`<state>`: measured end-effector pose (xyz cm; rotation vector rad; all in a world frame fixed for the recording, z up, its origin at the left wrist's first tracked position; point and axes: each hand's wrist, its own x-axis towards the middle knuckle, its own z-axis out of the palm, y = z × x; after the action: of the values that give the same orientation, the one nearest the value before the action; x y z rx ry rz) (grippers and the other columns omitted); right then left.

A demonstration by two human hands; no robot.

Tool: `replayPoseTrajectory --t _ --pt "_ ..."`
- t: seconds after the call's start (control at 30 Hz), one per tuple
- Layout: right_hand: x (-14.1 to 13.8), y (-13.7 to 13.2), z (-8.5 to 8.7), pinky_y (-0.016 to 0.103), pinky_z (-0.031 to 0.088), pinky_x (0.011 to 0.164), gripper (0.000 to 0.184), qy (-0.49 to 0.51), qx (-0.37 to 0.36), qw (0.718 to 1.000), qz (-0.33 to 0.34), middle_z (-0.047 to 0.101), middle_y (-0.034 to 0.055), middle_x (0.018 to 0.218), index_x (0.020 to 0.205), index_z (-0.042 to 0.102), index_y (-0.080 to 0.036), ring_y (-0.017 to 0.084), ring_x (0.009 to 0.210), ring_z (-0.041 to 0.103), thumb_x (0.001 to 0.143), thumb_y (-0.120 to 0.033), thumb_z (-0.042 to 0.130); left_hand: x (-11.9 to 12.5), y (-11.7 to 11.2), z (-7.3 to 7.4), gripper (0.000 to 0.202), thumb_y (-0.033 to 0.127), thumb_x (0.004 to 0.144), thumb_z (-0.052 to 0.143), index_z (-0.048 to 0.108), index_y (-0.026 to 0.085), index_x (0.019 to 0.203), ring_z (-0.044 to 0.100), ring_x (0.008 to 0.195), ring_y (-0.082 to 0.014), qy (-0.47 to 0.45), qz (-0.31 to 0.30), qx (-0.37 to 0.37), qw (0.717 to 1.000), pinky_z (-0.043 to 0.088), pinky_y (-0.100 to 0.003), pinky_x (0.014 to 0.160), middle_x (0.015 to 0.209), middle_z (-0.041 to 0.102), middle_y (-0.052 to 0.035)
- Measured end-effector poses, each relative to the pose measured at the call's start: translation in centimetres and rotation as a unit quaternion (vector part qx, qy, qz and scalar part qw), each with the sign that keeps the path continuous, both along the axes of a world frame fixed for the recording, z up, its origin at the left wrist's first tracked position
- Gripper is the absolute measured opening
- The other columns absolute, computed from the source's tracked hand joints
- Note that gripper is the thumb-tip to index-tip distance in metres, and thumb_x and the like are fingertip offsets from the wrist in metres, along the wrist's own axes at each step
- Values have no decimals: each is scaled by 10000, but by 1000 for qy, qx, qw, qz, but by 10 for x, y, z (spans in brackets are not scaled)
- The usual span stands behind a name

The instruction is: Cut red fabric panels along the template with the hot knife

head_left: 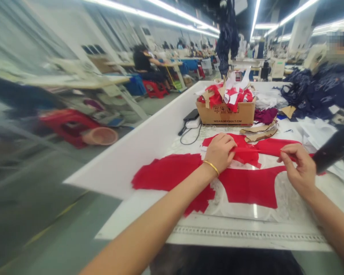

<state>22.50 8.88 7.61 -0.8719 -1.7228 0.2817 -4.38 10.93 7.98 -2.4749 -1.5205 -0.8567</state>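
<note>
Both hands are over the worktable, pulling a narrow red fabric edge between them. My left hand (221,152), with a gold bangle at the wrist, is closed on the red fabric piece (271,146). The thumb and fingers of my right hand (299,168) pinch the same piece farther right. Below them a cut red panel (250,187) with curved sides lies flat on the clear tabletop sheet. To the left a stack of red cut pieces (166,173) is spread out, partly covered by my left forearm.
A cardboard box (225,114) of red and white scraps stands behind my hands. Beside it lie a black device with a cable (190,119) and brown paper pieces (260,133). Dark garments (318,91) are heaped at right. A dark machine part (336,147) juts in near my right hand.
</note>
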Motion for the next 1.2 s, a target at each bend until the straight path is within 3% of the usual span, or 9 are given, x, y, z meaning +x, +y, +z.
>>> replayPoseTrajectory --t 0.17,0.27,0.4,0.5,0.57,0.67,0.77,0.97,1.2 --pt "25 -25 -1 365 557 774 107 -73 51 995 -33 697 50 904 916 613 -253 207 840 695 973 -170 578 -13 -47 8 159 156 931 577 687 189 820 636 785 -199 -3 -64 -43 997 547 -331 781 776 692 -36" --pt "40 -40 -3 430 552 848 94 -97 63 989 -87 701 81 969 942 603 -264 248 934 688 971 -178 581 -12 -82 14 225 191 988 532 710 188 849 658 694 -154 -63 -107 -147 981 538 -261 703 758 717 -13" --pt "50 -55 -1 484 520 913 64 -77 80 986 -121 688 102 1040 951 607 -252 282 993 674 951 -188 600 -5 -125 40 237 282 999 567 762 171 924 672 689 -127 -197 -189 -411 870 523 -199 689 779 740 -7" --pt "52 -56 -3 469 515 897 80 -89 139 978 -128 699 99 1044 943 613 -243 287 989 675 914 -172 637 -1 -135 51 275 365 966 614 781 148 989 653 703 -128 -225 -184 -503 814 500 -186 669 813 749 -26" --pt "52 -48 -10 460 511 893 78 -132 153 971 -130 704 95 1037 929 607 -241 284 995 668 916 -167 631 0 -127 44 257 349 934 626 775 139 928 645 720 -134 -205 -150 -489 834 490 -194 691 809 745 -33" --pt "57 -28 -30 452 494 867 77 -232 134 955 -128 710 86 975 867 594 -231 278 949 642 936 -199 596 -2 -104 19 202 297 914 630 737 156 818 618 681 -132 -99 -51 -431 896 466 -210 685 729 703 -8" --pt "63 -11 -53 450 463 836 126 -336 68 929 -140 721 80 914 804 598 -230 283 896 606 925 -224 564 -4 -80 -7 189 294 918 641 713 178 787 587 633 -137 -25 17 -394 919 438 -224 637 667 655 14" --pt "64 1 -71 457 429 865 123 -389 9 905 -171 719 76 877 782 624 -232 286 890 581 894 -256 580 -1 -51 -28 161 268 920 663 703 187 787 620 774 -199 25 47 -322 945 482 -311 767 780 692 -35" --pt "60 16 -70 473 520 806 107 -322 45 929 -178 713 115 967 820 611 -221 303 911 626 915 -228 563 11 -45 -36 103 218 938 640 699 177 865 616 1033 -290 63 29 -227 972 524 -456 912 981 690 -108"
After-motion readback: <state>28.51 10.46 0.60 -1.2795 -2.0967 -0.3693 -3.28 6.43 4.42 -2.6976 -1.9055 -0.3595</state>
